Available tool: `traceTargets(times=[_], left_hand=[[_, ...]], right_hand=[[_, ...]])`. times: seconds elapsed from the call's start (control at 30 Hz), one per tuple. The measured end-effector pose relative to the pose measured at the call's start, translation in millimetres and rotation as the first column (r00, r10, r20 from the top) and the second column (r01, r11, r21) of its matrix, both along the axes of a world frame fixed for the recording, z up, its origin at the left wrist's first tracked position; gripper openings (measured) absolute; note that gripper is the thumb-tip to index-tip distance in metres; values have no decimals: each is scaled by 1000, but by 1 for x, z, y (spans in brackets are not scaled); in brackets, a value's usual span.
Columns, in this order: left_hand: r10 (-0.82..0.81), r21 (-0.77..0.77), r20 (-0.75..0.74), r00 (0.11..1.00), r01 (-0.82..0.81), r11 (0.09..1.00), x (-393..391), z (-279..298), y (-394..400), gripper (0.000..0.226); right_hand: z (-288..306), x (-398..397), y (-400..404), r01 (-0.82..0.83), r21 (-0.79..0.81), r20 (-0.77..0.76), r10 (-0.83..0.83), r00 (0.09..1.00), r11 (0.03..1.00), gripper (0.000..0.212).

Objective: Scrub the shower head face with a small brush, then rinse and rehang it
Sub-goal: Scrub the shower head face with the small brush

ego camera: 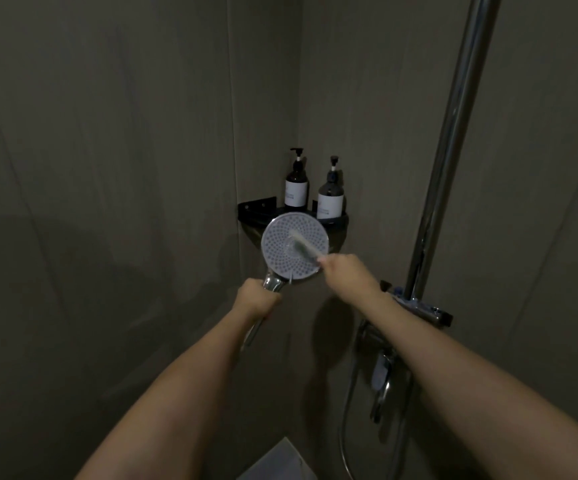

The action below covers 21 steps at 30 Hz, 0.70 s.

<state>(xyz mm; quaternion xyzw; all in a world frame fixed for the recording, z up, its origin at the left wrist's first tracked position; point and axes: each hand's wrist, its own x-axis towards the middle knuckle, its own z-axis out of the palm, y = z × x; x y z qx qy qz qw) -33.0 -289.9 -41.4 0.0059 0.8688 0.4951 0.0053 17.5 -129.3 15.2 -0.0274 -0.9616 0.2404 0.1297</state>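
Left hand (258,296) grips round chrome shower head (292,245); right hand (344,270) pinches bristled brush (304,246).

Two dark pump bottles, one (296,183) left of the other (330,194), stand side by side on a black corner shelf (256,211) at centre frame; a chrome riser rail (454,140) slants up the right; a mixer valve (383,368) sits lower right.

A black corner shelf (258,206) on the wall carries two dark pump bottles (296,188) (330,197) standing side by side.
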Motion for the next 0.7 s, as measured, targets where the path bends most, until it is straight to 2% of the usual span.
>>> traceTargets(times=[0.07, 0.13, 0.2, 0.23, 0.3, 0.37, 0.4, 0.43, 0.53, 0.57, 0.63, 0.7], left_hand=[[-8, 19, -5, 1000, 8, 1000, 0, 2, 3, 22], [-11, 23, -1, 1000, 11, 1000, 1, 3, 4, 21], [6, 7, 6, 1000, -6, 1000, 2, 2, 2, 19], [16, 3, 7, 1000, -16, 1000, 2, 1, 1, 19], [24, 11, 12, 1000, -24, 1000, 2, -1, -1, 22], [23, 10, 25, 999, -24, 1000, 2, -2, -2, 23], [24, 11, 22, 999, -24, 1000, 2, -1, -2, 23], [23, 15, 15, 1000, -24, 1000, 2, -1, -3, 23], [42, 33, 9, 999, -42, 999, -1, 0, -8, 19], [49, 39, 9, 999, -50, 998, -2, -1, -10, 18], [59, 40, 8, 998, -59, 997, -5, -1, -13, 18], [66, 30, 4, 998, -66, 997, -6, -3, -12, 20]], right_hand=[[-12, -1, -6, -76, 70, 77, 70, 995, 995, 35], [-12, -8, 7, 83, -54, 117, -76, 990, 995, 33], [-8, -11, 20, 203, -171, 73, -193, 979, 964, 35], [-5, -11, 21, 201, -136, 41, -197, 980, 970, 36], [-3, -10, 12, 103, -22, -44, -103, 994, 994, 36], [-11, -5, -1, -23, 103, -7, 24, 1000, 994, 36], [-16, -3, -1, -38, 151, 31, 33, 999, 988, 36], [-18, -4, 4, 6, 135, 59, -14, 998, 991, 35], [-15, -7, 38, 255, -104, 25, -253, 967, 961, 36], [-14, -6, 44, 279, -97, -5, -281, 960, 955, 36], [-11, -3, 40, 167, 21, -75, -165, 983, 986, 36], [-11, 3, 19, -28, 110, -51, 33, 998, 994, 37]])
